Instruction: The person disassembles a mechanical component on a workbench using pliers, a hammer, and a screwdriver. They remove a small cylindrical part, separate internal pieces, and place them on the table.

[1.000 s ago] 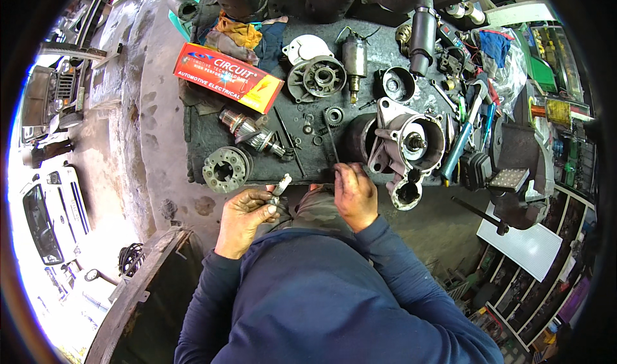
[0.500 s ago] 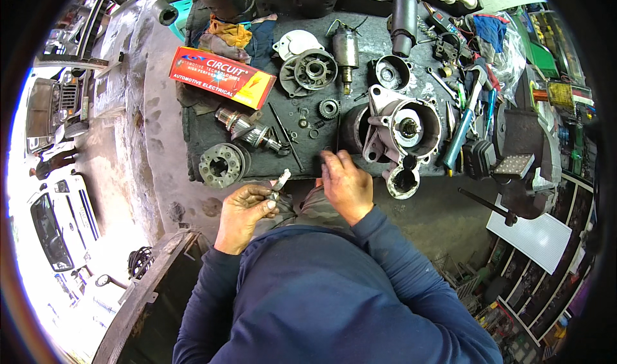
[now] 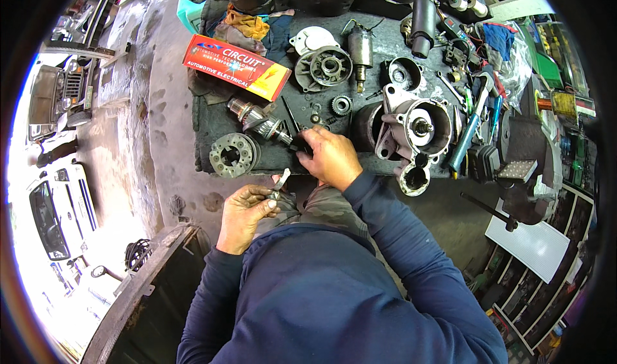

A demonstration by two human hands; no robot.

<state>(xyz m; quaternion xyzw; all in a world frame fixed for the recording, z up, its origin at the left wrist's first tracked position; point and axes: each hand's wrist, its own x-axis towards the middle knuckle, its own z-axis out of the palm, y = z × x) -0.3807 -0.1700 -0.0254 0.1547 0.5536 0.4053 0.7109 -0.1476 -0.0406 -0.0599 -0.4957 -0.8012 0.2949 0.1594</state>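
My left hand (image 3: 246, 215) is closed in front of the bench edge, pinching a small metal part (image 3: 274, 195). A whitish strip (image 3: 281, 179) sticks up from the same fingers. My right hand (image 3: 331, 159) is over the near side of the bench with its fingers bent. Something dark shows between its thumb and forefinger, too hidden to name. Right beside these fingers lie the shaft end of a motor armature (image 3: 260, 121) with copper bands and a thin dark rod (image 3: 288, 110), its lower part covered by the hand. Small washers and a gear (image 3: 341, 105) lie just beyond.
On the dark bench (image 3: 257, 161) stand a round slotted housing (image 3: 232, 155), a red and yellow carton (image 3: 238, 67), a round end cover (image 3: 324, 68), a solenoid (image 3: 360, 47) and a large cast housing (image 3: 418, 129). A hammer (image 3: 474, 123) and other tools lie at right.
My right hand has moved left along the bench, from bare bench top to beside the armature's shaft end and the rod. The left hand keeps its hold; the view has shifted slightly.
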